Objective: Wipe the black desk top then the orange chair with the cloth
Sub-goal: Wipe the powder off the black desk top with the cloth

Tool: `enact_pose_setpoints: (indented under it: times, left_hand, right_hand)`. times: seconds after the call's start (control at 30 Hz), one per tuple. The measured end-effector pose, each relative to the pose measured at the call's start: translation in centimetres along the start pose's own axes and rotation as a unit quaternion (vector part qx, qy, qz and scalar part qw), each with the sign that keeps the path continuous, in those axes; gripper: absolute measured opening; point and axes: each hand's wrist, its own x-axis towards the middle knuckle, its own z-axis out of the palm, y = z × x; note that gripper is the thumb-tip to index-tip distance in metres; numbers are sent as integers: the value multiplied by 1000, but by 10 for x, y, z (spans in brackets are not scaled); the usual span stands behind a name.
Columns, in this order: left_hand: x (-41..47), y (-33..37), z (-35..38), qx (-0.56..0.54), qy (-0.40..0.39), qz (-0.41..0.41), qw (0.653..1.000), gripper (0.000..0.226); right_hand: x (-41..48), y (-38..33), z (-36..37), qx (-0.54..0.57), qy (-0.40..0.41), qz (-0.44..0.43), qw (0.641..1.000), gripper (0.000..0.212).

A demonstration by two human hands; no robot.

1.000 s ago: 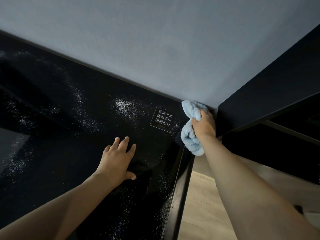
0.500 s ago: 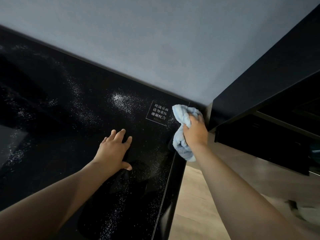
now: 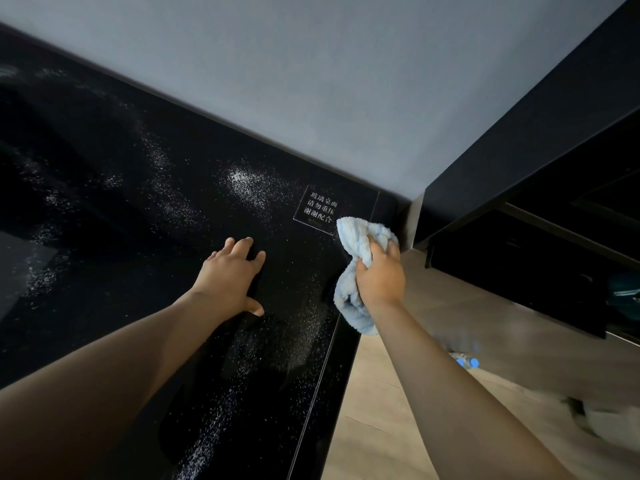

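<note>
The black glass desk top (image 3: 104,209) fills the left of the view and is speckled with white dust. My right hand (image 3: 380,275) grips a crumpled light blue cloth (image 3: 356,237) against the desk's right edge, just below a small white-lettered label (image 3: 320,209). My left hand (image 3: 232,277) rests flat on the glass with fingers spread, to the left of the cloth. No orange chair is in view.
A grey wall (image 3: 311,81) runs behind the desk. A dark cabinet or shelf unit (image 3: 536,140) stands to the right, close to the desk corner. Light wood floor (image 3: 374,410) shows below the desk's right edge, with a blurred bottle (image 3: 465,360) on it.
My right hand has drawn the cloth back from the far right corner toward me along the desk's right edge. My left hand has stayed flat on the glass.
</note>
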Motion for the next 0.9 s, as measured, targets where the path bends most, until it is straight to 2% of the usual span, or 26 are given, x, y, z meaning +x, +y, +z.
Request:
enact_pose_setpoints:
  times: [0.17, 0.33, 0.53, 0.63, 0.8, 0.9]
  left_hand:
    - [-12, 4, 1, 11, 2, -14, 1000, 106]
    - [-48, 10, 18, -51, 47, -7, 998, 96]
    - [-91, 14, 46, -76, 26, -7, 997, 83]
    - [-113, 13, 65, -67, 22, -18, 997, 86]
    - [-147, 15, 96, -90, 29, -96, 991, 96]
    - [-160, 13, 108, -99, 26, -103, 989, 101]
  right_hand:
    - [-13, 0, 2, 10, 0, -2, 1000, 52]
    - [-30, -1, 6, 19, -10, 5, 1000, 52]
    - [-58, 0, 14, 8, -16, 6, 1000, 51]
    - [-73, 0, 16, 9, -9, -2, 1000, 52]
    - [-104, -2, 20, -4, -11, -4, 1000, 53]
    - [-116, -1, 20, -13, -17, -2, 1000, 55]
